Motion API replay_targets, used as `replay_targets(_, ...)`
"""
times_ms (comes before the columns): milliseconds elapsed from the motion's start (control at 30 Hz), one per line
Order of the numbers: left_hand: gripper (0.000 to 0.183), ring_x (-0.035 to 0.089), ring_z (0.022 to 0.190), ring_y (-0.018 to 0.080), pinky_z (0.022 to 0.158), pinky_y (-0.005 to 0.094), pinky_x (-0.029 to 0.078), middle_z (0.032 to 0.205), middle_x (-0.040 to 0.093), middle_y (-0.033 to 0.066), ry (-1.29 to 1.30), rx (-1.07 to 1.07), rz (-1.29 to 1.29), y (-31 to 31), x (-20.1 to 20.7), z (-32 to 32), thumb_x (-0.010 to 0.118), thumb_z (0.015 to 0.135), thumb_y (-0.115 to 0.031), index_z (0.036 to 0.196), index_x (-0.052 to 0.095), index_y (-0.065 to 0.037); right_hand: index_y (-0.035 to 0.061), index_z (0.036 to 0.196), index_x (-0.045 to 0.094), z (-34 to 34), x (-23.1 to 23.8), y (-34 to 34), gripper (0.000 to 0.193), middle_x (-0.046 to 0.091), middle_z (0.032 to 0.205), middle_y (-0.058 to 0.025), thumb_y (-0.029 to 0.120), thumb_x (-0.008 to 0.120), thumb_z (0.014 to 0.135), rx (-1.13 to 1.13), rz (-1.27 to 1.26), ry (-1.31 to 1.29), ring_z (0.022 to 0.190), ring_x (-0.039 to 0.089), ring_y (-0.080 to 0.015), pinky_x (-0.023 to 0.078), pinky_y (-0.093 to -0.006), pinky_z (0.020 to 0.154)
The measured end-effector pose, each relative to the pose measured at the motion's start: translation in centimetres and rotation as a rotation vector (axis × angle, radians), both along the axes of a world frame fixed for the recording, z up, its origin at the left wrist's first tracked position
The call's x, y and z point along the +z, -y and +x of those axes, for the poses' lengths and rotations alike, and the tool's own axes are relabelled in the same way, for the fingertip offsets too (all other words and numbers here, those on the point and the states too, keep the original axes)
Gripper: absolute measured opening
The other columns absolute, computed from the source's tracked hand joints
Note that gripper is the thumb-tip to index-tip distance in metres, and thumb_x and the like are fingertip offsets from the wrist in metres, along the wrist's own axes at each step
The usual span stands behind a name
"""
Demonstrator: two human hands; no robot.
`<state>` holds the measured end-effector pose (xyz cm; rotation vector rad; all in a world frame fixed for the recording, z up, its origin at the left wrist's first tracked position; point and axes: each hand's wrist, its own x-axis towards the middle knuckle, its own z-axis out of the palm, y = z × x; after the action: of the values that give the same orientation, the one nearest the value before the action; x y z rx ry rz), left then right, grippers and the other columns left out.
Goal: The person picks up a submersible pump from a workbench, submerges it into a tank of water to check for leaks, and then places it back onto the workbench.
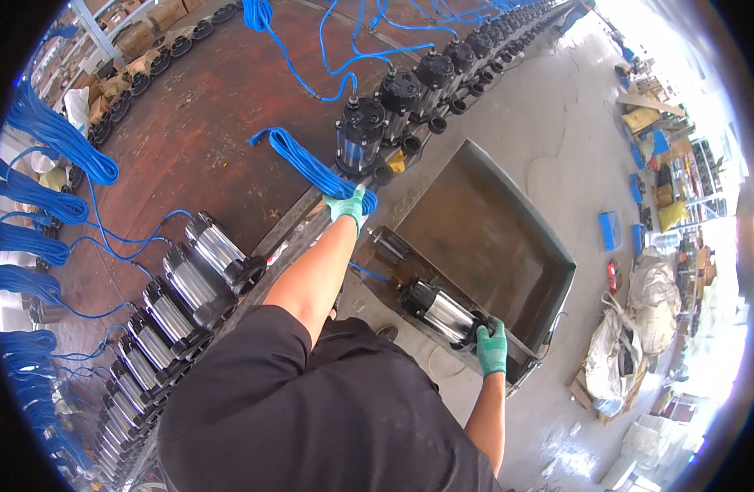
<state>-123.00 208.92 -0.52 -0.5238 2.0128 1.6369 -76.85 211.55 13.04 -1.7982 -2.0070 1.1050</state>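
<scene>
so we are midway, we judge: our left hand (347, 205) grips the blue cable coil (311, 168) on the worktop (188, 131), our right hand (492, 348) grips the pump (443, 312) lying in the metal tray (492, 230); many pumps already lined up.

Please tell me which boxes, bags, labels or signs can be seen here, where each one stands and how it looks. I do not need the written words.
Cardboard boxes: top left, beyond the bench, brown.
Large sacks: floor at right, whitish, bulging, on a pallet.
Blue crate: floor right of the metal tray, small, rectangular.
Yellow bag: far right, among clutter.
Labels, signs or screens: none clear enough to tell.
</scene>
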Motion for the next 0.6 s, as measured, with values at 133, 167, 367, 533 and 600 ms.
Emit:
replay_targets(133, 0.077, 0.069, 0.101, 0.0299, 0.069, 0.0504, 0.063, 0.127, 0.06, 0.0125, 0.3, 0.05, 0.147, -0.2, 4.5, 0.0, 0.084, 0.082, -0.026, 0.142, 0.037, -0.02, 0.0013, 0.141, 0.045, 1.6, -2.2, -0.9, 0.048, 0.069, 0.114, -0.0144, 0.003, 0.052, 0.093, -0.077, -0.225, -0.254, 0.093, 0.071, -0.0241, 0.062, -0.0363, 0.078)
replay_targets(167, 0.072, 0.068, 0.098, 0.0284, 0.064, 0.0478, 0.061, 0.127, 0.059, 0.0109, 0.269, 0.022, 0.202, 0.7, 4.4, -0.1, 0.082, 0.082, -0.027, 0.138, 0.038, -0.022, 0.0039, 0.144, 0.041, 2.0, -2.1, -1.1, 0.053, 0.068, 0.115, -0.014, 0.001, 0.048, 0.092, -0.118, -0.368, -0.346, 0.094, 0.072, -0.0263, 0.064, -0.0403, 0.076)
replay_targets(367, 0.037, 0.07, 0.082, 0.0232, 0.062, 0.0394, 0.059, 0.1, 0.069, 0.0074, 0.264, 0.099, 0.702, 10.8, 8.9, -0.1, 0.073, 0.087, -0.028, 0.117, 0.056, -0.013, 0.006, 0.144, 0.045, -2.4, 5.1, -0.1, 0.058, 0.068, 0.118, -0.0125, -0.002, 0.046, 0.087, -0.144, -0.571, -0.29, 0.092, 0.073, -0.0259, 0.064, -0.0395, 0.076)
replay_targets(533, 0.043, 0.069, 0.078, 0.0208, 0.068, 0.035, 0.057, 0.095, 0.069, 0.0085, 0.141, -0.221, 1.072, 22.4, 17.6, 1.1, 0.074, 0.089, -0.028, 0.12, 0.057, -0.004, 0.0046, 0.138, 0.052, -0.6, 3.5, 0.5, 0.057, 0.067, 0.114, -0.0101, -0.002, 0.045, 0.083, -0.039, -0.515, -0.35, 0.088, 0.072, -0.0225, 0.064, -0.0352, 0.072)
replay_targets(600, 0.062, 0.069, 0.081, 0.023, 0.066, 0.0375, 0.058, 0.098, 0.068, 0.0112, 0.04, -0.28, 1.059, 26.4, 21.0, 2.0, 0.08, 0.084, -0.029, 0.131, 0.052, -0.001, 0.0039, 0.136, 0.053, -1.5, 4.3, 0.8, 0.055, 0.066, 0.112, -0.0093, -0.002, 0.045, 0.082, 0.013, -0.483, -0.32, 0.087, 0.072, -0.0211, 0.064, -0.0333, 0.071)
